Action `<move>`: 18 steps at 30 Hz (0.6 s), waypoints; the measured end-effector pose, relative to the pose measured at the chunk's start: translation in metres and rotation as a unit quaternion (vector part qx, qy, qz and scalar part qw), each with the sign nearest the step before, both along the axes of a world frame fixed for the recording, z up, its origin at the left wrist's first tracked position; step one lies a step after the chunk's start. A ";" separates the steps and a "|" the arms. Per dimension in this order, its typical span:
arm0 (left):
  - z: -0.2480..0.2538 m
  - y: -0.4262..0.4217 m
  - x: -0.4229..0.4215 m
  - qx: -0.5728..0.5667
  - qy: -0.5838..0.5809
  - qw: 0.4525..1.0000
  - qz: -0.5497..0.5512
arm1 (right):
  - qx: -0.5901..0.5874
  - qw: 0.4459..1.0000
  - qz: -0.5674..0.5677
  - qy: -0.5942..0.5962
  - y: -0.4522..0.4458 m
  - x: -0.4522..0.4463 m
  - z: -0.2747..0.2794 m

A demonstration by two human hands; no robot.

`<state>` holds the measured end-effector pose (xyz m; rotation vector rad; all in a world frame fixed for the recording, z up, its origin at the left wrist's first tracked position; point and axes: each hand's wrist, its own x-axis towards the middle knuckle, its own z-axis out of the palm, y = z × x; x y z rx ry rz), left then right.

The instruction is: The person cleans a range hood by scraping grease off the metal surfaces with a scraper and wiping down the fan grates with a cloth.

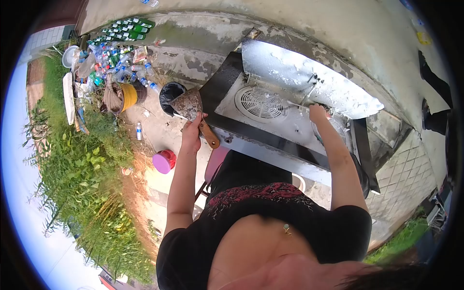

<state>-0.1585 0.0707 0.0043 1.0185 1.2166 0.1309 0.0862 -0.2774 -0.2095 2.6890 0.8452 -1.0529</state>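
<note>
My left hand (pixel 192 131) is closed on a wide scraper. Its stained, rusty blade (pixel 186 102) points up and its wooden handle (pixel 209 135) hangs down by the range hood's corner. The range hood (pixel 227 108) lies in front of me with its inside facing up, wet and streaked with white foam. A round slotted vent (pixel 261 102) shows on its left, and a raised metal panel (pixel 299 72) stands along its far side. Reaching inside over the right part, my right hand (pixel 319 113) has curled fingers; what they hold is hidden.
A black-lined bucket (pixel 172 93) stands left of the hood. Plastic bottles (pixel 123 72), green bottles (pixel 133 30) and a broom (pixel 112 96) are piled farther left. A pink-and-red container (pixel 163 161) sits on the ground near plants (pixel 82 179). A person's dark-clothed legs (pixel 437 92) show at right.
</note>
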 end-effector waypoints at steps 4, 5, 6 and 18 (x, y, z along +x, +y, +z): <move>0.006 -0.001 0.009 -0.020 0.012 1.000 0.006 | 0.331 0.935 0.002 0.127 0.098 -0.029 0.088; 0.006 -0.001 0.008 -0.028 0.007 1.000 0.000 | 0.408 0.890 -0.058 0.194 0.126 -0.044 0.117; 0.005 0.000 0.006 -0.034 0.002 0.999 -0.004 | 0.456 0.849 -0.090 0.251 0.152 -0.060 0.129; 0.008 0.002 0.008 -0.042 0.005 0.998 -0.046 | 0.491 0.770 -0.210 0.351 0.222 -0.149 0.195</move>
